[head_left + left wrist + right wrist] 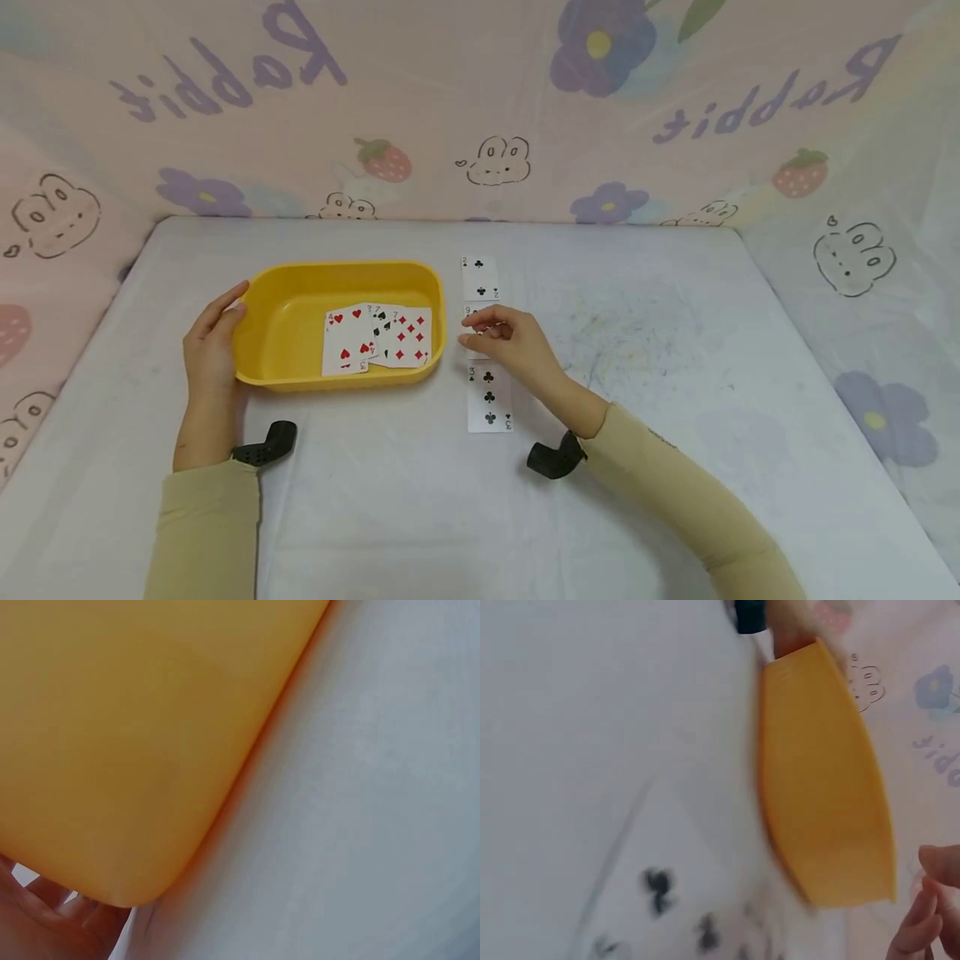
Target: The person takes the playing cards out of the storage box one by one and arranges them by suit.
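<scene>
My left hand [213, 354] rests against the left end of a yellow plastic bin [341, 384], its fingers on the outside wall. Inside the bin, several playing cards lie overlapping, among them a four of hearts [345, 337] and a seven of diamonds [409, 337]. Just right of the bin, my right hand [517, 346] hovers with thumb and forefinger bent and slightly apart, nothing seen between them. It covers most of a card marked 9 [469, 312]. A two of clubs [480, 279] lies beyond it, a three of clubs [490, 400] nearer.
A white cloth covers the table [390, 500], with faint coloured smudges to the right. Patterned fabric [420, 100] rises behind and at both sides. Each wrist carries a black camera mount [557, 458].
</scene>
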Demonstrator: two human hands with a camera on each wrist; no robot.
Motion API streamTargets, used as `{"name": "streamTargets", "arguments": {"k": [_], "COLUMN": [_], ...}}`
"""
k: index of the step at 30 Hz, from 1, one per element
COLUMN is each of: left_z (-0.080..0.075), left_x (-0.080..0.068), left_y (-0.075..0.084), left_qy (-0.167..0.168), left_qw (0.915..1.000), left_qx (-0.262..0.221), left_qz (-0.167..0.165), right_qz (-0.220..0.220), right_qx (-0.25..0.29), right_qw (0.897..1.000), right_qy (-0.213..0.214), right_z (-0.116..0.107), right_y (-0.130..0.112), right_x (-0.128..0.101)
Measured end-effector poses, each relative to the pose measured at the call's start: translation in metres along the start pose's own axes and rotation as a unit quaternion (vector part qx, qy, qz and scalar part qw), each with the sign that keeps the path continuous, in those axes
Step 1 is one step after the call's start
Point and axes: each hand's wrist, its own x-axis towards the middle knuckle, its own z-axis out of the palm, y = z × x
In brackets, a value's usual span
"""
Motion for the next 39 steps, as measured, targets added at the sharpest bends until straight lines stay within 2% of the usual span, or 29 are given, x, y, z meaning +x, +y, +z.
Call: {"name": "streamTargets", "arguments": {"k": [4,9,13,22,25,30,35,39], "left_z": [0.000,-0.001,0.001,0.001,0.001,0.002,0.001,0.000], "left_x": [0.000,0.002,0.002,0.001,0.000,0.000,0.001,0.001], "left_y": [0.000,0.002,0.003,0.003,0.002,0.001,0.002,0.003], "left_qy": [0.002,0.020,0.021,0.016,0.014,0.016,0.022,0.018], "left_qw": [1.0000,0.9983,0.9990,0.9992,0.9994,0.9989,0.9978,0.9983], "left_qx": [0.010,0.055,0.039,0.035,0.029,0.044,0.061,0.054], "left_qz": [-0.002,-0.006,-0.004,-0.010,-0.009,-0.006,-0.012,-0.009], "right_qz": [-0.007,-0.019,-0.019,0.043,0.048,0.065,0.079,0.073], "right_qx": [0.028,0.048,0.058,0.107,0.101,0.072,0.063,0.027], "right_qw": [1.000,0.999,0.998,0.992,0.992,0.994,0.994,0.997], "right_qy": [0.000,-0.012,-0.030,-0.060,-0.066,-0.052,-0.034,-0.027], "right_z": [0.009,0.026,0.039,0.072,0.087,0.108,0.121,0.129], "right_y": [-0.016,-0.033,-0.049,-0.072,-0.072,-0.068,-0.064,-0.059], "right_x": [0.010,0.028,0.044,0.062,0.066,0.072,0.077,0.083]}}
